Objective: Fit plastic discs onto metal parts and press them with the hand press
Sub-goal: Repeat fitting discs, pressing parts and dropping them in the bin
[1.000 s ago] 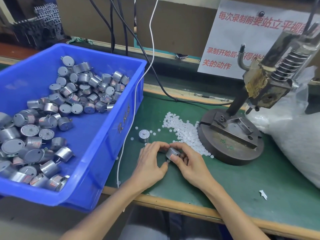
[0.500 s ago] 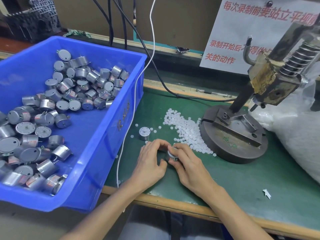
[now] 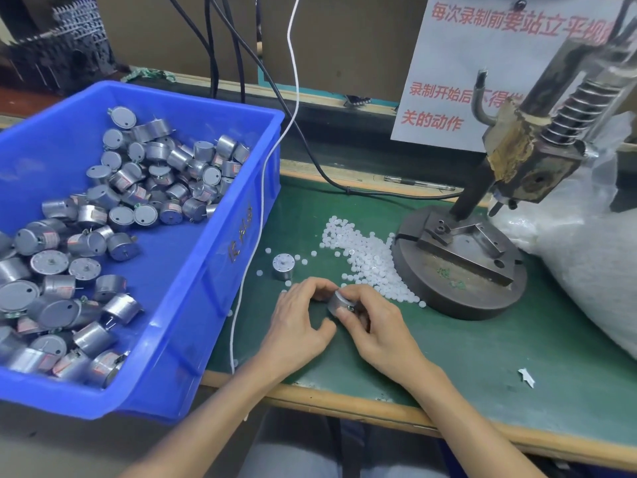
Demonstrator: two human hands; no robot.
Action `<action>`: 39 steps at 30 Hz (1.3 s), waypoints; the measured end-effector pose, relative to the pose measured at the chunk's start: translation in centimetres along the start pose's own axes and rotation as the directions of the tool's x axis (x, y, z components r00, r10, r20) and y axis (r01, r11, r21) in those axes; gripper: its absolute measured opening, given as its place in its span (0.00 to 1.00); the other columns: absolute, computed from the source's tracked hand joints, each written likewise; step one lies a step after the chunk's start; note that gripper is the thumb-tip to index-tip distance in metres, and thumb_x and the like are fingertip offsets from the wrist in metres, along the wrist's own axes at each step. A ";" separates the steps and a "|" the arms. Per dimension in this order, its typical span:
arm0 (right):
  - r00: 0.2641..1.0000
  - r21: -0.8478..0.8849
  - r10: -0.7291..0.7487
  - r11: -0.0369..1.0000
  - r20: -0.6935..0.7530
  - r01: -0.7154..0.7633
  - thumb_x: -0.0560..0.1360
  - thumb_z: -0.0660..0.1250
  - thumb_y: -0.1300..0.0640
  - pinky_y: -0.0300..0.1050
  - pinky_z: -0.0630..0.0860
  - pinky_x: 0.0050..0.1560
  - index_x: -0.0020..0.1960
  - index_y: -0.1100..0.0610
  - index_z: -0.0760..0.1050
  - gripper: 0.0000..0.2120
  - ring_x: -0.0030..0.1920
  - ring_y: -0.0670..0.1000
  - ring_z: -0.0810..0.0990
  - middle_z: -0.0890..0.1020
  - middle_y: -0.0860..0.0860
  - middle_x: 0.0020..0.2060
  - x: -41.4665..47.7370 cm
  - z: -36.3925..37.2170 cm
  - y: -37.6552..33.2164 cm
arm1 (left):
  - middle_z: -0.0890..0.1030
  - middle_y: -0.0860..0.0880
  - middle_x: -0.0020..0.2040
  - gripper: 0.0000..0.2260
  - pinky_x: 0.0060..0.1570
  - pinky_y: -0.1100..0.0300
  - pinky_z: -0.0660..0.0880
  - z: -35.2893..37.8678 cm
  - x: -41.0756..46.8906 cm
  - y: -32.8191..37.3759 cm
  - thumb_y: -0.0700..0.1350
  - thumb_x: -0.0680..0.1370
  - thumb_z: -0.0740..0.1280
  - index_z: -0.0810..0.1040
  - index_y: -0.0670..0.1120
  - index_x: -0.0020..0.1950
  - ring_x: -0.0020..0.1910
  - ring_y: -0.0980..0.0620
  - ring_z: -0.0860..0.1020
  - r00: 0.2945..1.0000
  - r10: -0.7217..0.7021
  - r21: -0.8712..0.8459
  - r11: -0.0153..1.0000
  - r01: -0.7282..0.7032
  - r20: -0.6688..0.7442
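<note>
My right hand [image 3: 374, 322] grips a small round metal part [image 3: 336, 302] just above the green mat. My left hand [image 3: 300, 319] curls its fingers against the same part from the left; whether a disc sits between those fingertips is hidden. A second metal part [image 3: 283, 266] stands upright on the mat a little beyond my left hand. A heap of small white plastic discs [image 3: 365, 260] lies between my hands and the hand press [image 3: 462, 263], whose round base and fixture stand to the right, with nothing in the fixture.
A blue bin [image 3: 193, 270] holding several metal parts fills the left side. A white cord [image 3: 262, 201] runs down along the bin's right wall. A large clear bag [image 3: 586, 270] lies right of the press. A paper scrap [image 3: 526, 377] lies near the table's front edge.
Both hands stay together on the metal part, turning it slightly; its round side now shows between them. The view has shifted a little.
</note>
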State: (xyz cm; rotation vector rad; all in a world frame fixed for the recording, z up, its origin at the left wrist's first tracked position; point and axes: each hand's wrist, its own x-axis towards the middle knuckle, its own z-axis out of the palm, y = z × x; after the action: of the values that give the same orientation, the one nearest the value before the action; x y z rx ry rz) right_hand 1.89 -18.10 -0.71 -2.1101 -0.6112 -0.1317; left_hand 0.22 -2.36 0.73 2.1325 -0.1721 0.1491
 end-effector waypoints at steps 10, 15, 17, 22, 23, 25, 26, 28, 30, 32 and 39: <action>0.878 0.711 0.440 0.677 -0.186 -0.189 0.82 0.53 0.65 0.45 0.79 0.40 0.59 0.52 0.70 0.13 0.43 0.61 0.80 0.81 0.61 0.43 -0.1 -2.2 0.1 | 0.77 0.56 0.48 0.14 0.48 0.69 0.68 4.5 2.6 4.3 0.44 0.70 0.74 0.78 0.47 0.53 0.48 0.57 0.74 0.986 0.072 -0.070 0.994 -0.083 -0.148; 0.781 0.659 0.461 0.747 -0.422 -0.086 0.81 0.53 0.68 0.39 0.76 0.34 0.62 0.47 0.66 0.19 0.35 0.50 0.81 0.83 0.50 0.45 -1.8 -5.6 1.0 | 0.78 0.51 0.50 0.14 0.53 0.64 0.67 7.5 7.0 8.1 0.43 0.72 0.72 0.78 0.44 0.57 0.49 0.55 0.73 0.960 0.275 0.001 0.961 -0.276 -0.055; 0.719 0.522 0.427 0.847 -0.548 -0.106 0.80 0.54 0.69 0.40 0.75 0.34 0.63 0.43 0.64 0.22 0.32 0.50 0.80 0.83 0.48 0.47 -3.1 -6.3 1.4 | 0.78 0.52 0.50 0.14 0.55 0.59 0.70 8.9 9.1 9.6 0.44 0.72 0.72 0.78 0.44 0.57 0.51 0.52 0.75 0.954 0.299 -0.009 0.954 -0.299 -0.019; 0.657 0.413 0.413 0.895 -0.630 -0.167 0.77 0.56 0.72 0.39 0.71 0.31 0.58 0.44 0.67 0.23 0.26 0.46 0.72 0.80 0.44 0.44 -3.9 -6.6 2.3 | 0.80 0.48 0.54 0.16 0.60 0.55 0.66 11.5 13.3 10.8 0.47 0.72 0.72 0.78 0.45 0.59 0.56 0.48 0.73 0.941 0.329 0.158 0.928 -0.338 0.082; 0.651 0.401 0.409 0.900 -0.640 -0.171 0.77 0.56 0.72 0.38 0.71 0.30 0.57 0.44 0.67 0.23 0.26 0.46 0.72 0.80 0.43 0.43 -3.7 -6.5 2.3 | 0.80 0.48 0.55 0.16 0.59 0.56 0.64 11.9 13.7 10.7 0.48 0.73 0.71 0.78 0.46 0.59 0.57 0.48 0.71 0.934 0.344 0.199 0.913 -0.356 0.094; 0.646 0.367 0.391 0.913 -0.656 -0.180 0.76 0.57 0.72 0.41 0.72 0.32 0.57 0.44 0.68 0.23 0.29 0.48 0.74 0.80 0.42 0.43 -3.4 -6.5 2.4 | 0.78 0.49 0.55 0.15 0.56 0.59 0.60 12.3 14.3 10.3 0.47 0.73 0.71 0.79 0.47 0.58 0.58 0.49 0.69 0.926 0.369 0.231 0.897 -0.377 0.078; 0.643 0.360 0.388 0.915 -0.660 -0.184 0.76 0.57 0.72 0.43 0.72 0.33 0.56 0.44 0.69 0.23 0.30 0.49 0.74 0.80 0.42 0.43 -3.4 -6.5 2.5 | 0.77 0.50 0.56 0.14 0.54 0.61 0.58 12.4 14.4 10.2 0.47 0.73 0.71 0.79 0.47 0.58 0.58 0.50 0.68 0.925 0.375 0.229 0.897 -0.379 0.061; 0.635 0.358 0.391 0.915 -0.666 -0.189 0.76 0.58 0.72 0.44 0.72 0.32 0.55 0.44 0.69 0.22 0.29 0.49 0.74 0.80 0.42 0.43 -3.3 -6.5 2.8 | 0.76 0.51 0.57 0.15 0.52 0.63 0.55 12.6 14.6 9.8 0.47 0.73 0.71 0.78 0.48 0.59 0.59 0.51 0.67 0.927 0.371 0.217 0.902 -0.373 0.050; 0.631 0.353 0.392 0.915 -0.670 -0.194 0.76 0.57 0.72 0.42 0.71 0.30 0.54 0.44 0.70 0.22 0.27 0.47 0.73 0.80 0.41 0.43 -3.3 -6.5 3.0 | 0.76 0.52 0.59 0.18 0.54 0.64 0.55 12.9 14.3 9.6 0.48 0.74 0.70 0.75 0.47 0.62 0.60 0.52 0.69 0.939 0.341 0.177 0.923 -0.342 0.036; 0.619 0.377 0.403 0.908 -0.674 -0.180 0.76 0.57 0.71 0.41 0.70 0.30 0.53 0.44 0.71 0.21 0.27 0.46 0.73 0.80 0.42 0.43 -3.3 -6.5 2.9 | 0.75 0.53 0.58 0.18 0.54 0.65 0.54 13.2 13.9 9.4 0.52 0.74 0.67 0.74 0.49 0.62 0.58 0.53 0.70 0.941 0.339 0.153 0.929 -0.336 0.008; 0.450 0.240 0.220 0.971 -0.866 -0.012 0.75 0.57 0.69 0.45 0.73 0.40 0.51 0.53 0.74 0.15 0.37 0.47 0.76 0.79 0.43 0.43 3.8 -17.7 -1.2 | 0.77 0.53 0.56 0.20 0.55 0.65 0.54 14.1 13.7 9.0 0.56 0.74 0.68 0.72 0.48 0.62 0.56 0.53 0.72 0.939 0.343 0.224 0.918 -0.327 -0.036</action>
State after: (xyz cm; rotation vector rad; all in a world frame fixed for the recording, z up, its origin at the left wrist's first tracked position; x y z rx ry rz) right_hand 6.99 -30.31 11.75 -1.5449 0.1844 -1.0049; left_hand 12.64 -19.92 3.02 2.2928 -0.4982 0.4674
